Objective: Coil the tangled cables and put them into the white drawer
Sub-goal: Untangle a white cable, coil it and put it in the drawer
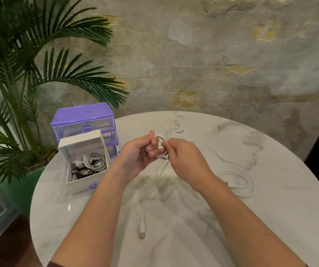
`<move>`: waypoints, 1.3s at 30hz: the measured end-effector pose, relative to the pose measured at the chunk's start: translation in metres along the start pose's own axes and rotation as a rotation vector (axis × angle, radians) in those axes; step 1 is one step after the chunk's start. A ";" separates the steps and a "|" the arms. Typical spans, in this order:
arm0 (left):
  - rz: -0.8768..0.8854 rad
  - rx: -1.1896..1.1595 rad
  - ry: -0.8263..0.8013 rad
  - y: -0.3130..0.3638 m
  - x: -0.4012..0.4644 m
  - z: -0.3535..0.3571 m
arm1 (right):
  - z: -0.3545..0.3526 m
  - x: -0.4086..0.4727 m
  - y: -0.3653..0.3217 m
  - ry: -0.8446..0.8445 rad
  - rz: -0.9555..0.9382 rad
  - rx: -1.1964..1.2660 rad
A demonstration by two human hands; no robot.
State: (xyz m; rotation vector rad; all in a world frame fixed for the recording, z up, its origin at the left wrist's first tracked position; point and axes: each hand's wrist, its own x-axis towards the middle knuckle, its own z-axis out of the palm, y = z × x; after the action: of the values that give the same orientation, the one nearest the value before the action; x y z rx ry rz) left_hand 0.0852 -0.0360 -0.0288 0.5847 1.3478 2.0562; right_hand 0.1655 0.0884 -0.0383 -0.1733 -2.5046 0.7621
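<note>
The left hand (138, 154) is gripping a small loop of white cable (161, 145) with its fingers curled round it, while the right hand (185, 160) is pinching the strand beside the loop, so the coiling step looks under way. The cable's tail is trailing down onto the counter (270, 218) to its plug (142, 235), so winding that slack in probably comes next, before the white drawer (86, 166), standing open at the left and holding coiled cables.
</note>
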 end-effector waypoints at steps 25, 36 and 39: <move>-0.061 0.274 0.044 -0.007 0.000 0.005 | -0.007 0.001 0.009 -0.144 0.048 0.018; 0.022 0.453 0.074 -0.006 0.000 0.007 | -0.011 0.000 0.010 -0.049 0.034 -0.152; 0.034 0.564 0.123 -0.009 0.001 0.008 | -0.010 0.000 0.010 -0.057 0.035 -0.314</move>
State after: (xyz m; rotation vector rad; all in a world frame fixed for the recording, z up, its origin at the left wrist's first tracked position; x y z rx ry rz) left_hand 0.0919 -0.0272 -0.0337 0.7238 2.0225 1.7487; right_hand 0.1707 0.1013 -0.0367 -0.3083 -2.6692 0.3865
